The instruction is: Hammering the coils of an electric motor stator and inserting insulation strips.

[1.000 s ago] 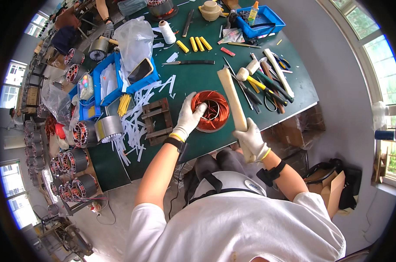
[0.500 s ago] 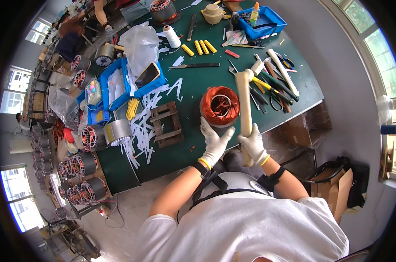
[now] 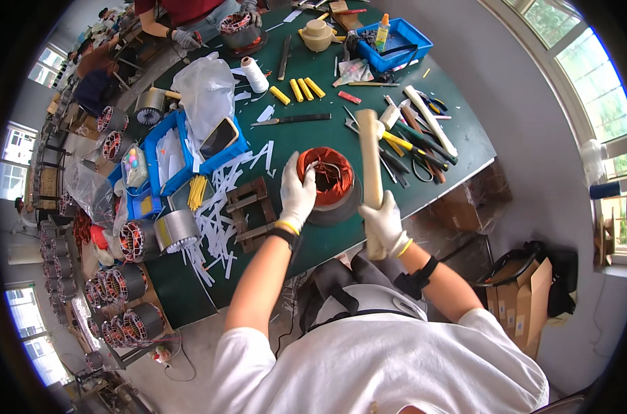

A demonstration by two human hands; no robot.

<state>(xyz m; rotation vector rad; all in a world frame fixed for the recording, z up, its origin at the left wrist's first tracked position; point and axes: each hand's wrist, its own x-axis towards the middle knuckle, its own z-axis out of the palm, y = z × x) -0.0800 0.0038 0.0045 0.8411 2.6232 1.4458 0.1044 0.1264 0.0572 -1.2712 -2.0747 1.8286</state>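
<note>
Near the middle of the frame, the gloved left hand point(image 3: 297, 194) lays its partly bent fingers along the left rim of the copper-wound stator point(image 3: 335, 189), thumb toward the opening; how firmly they grip, I cannot tell. The stator stands on the green table point(image 3: 306, 243), and right of it the gloved right hand point(image 3: 384, 225) has its fingers closed around a pale bar point(image 3: 371, 162), held upright in the frame.

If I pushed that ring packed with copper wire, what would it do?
The ring is probably heavy for its size, given its metal-looking body and densely packed wire. Its squat, wide shape suggests it would slide before tipping. The wire might bend if pressed hard, as its strands look thin.
</note>
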